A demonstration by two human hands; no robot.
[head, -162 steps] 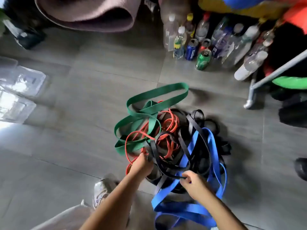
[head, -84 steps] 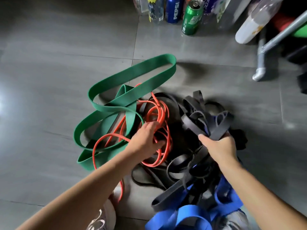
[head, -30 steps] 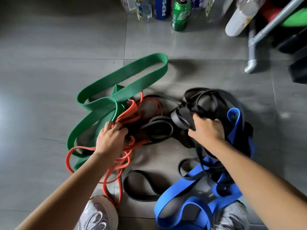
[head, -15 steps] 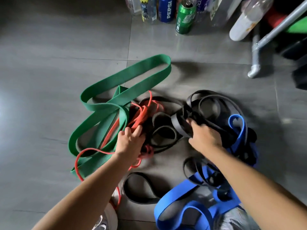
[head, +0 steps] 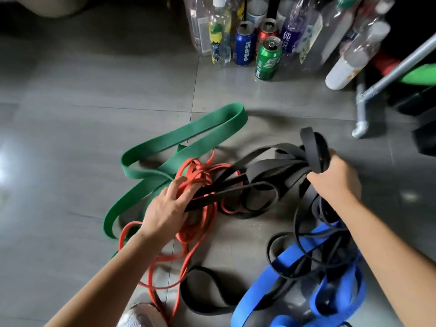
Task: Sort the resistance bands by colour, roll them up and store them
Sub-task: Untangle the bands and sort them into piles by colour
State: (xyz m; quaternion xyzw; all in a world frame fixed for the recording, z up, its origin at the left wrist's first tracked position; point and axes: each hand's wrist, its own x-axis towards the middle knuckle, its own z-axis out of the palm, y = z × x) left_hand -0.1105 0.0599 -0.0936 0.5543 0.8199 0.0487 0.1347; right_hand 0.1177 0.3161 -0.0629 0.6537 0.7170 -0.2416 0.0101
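Gripping a bunch of black bands, the right hand has its fingers curled tight round them and holds them off the floor. Their loops stick out above the fist and trail down to the left and toward the person. The left hand lies with fingers splayed and nearly straight, pressing on the orange bands. One black strap runs out from under its fingers toward the right hand.

The green band lies beyond and left of the orange tangle, partly under it. The blue band is heaped below the right forearm, with thin black loops across it. A lone black loop lies flat between orange and blue. A shoe shows at the bottom edge. Cans and bottles stand at the far side, beside a metal leg.
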